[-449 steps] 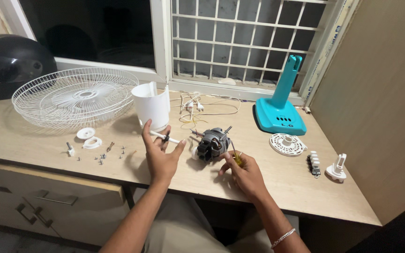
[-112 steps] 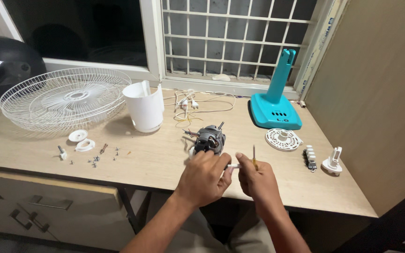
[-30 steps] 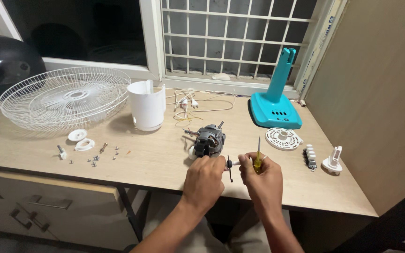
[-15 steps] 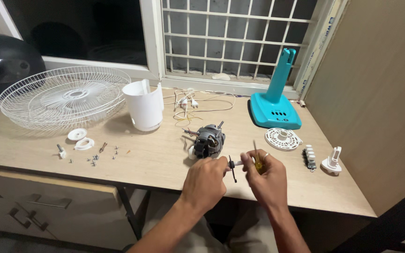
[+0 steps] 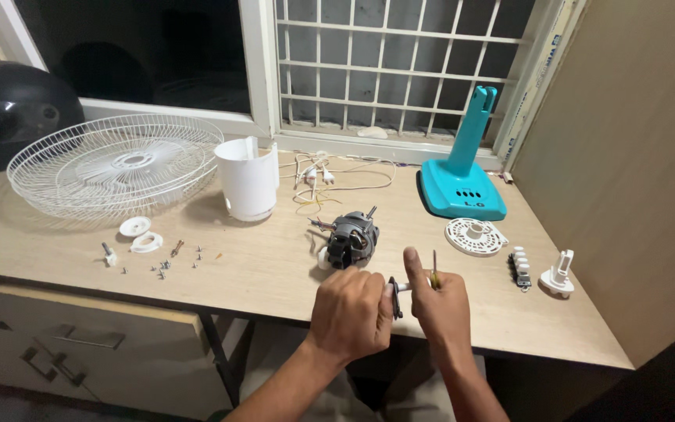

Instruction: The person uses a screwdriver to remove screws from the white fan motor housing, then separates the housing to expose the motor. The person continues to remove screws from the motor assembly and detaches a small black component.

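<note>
My left hand [image 5: 351, 306] and my right hand [image 5: 440, 301] meet above the front edge of the wooden table [image 5: 267, 262]. Between them they hold a small white rod [image 5: 401, 287] with a black ring on it. My right hand also grips a yellow-handled screwdriver [image 5: 433, 273] with its shaft pointing up. Just beyond my hands, the grey fan motor [image 5: 351, 239] lies on the table.
A white wire fan guard [image 5: 115, 163], white housing [image 5: 249, 179], tangled wires [image 5: 330, 176], teal fan stand [image 5: 464, 172], round white grille [image 5: 475, 237], switch block [image 5: 520, 266] and white bracket [image 5: 558, 277] lie around. Screws [image 5: 172, 262] and white rings [image 5: 141, 234] are scattered left. A black helmet [image 5: 9, 109] sits far left.
Both hands have dropped slightly toward the table's front edge and closed tighter together on the white rod. The screwdriver shaft stays upright. The motor has not moved.
</note>
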